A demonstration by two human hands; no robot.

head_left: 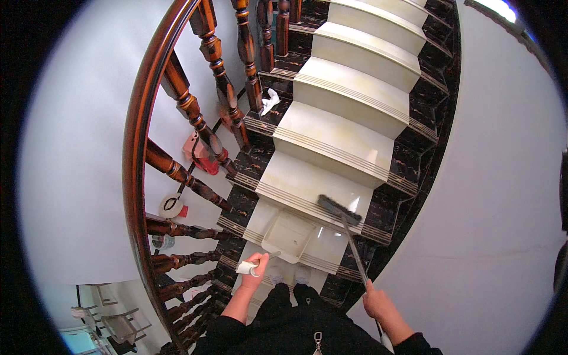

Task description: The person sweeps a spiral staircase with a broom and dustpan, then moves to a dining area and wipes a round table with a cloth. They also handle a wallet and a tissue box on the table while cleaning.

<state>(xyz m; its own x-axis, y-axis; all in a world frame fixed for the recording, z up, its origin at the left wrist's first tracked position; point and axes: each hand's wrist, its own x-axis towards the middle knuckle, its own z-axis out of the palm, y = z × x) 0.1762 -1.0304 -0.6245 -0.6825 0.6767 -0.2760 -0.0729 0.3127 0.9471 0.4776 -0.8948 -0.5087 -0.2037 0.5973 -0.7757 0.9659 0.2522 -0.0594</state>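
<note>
My left hand (256,270) is closed around the handle of a pale dustpan (289,234), with something white, perhaps tissue, also at the grip. The pan hangs or rests over a lower step, just in front of my feet; a few dark specks show inside it. In my right hand (377,301) is the long pole of a broom (339,210). Its dark bristle head touches or hovers over the cream tread near the nosing, right of the dustpan. Cream stair treads (335,137) with dark marbled borders climb ahead of me.
A curved wooden handrail (133,133) with turned balusters (191,106) bounds the left side. A crumpled white tissue or cloth (270,101) lies on a dark step edge. Beyond the balusters, a pink container (197,146) and chairs (122,326) stand below. A pale wall (497,177) rises on the right.
</note>
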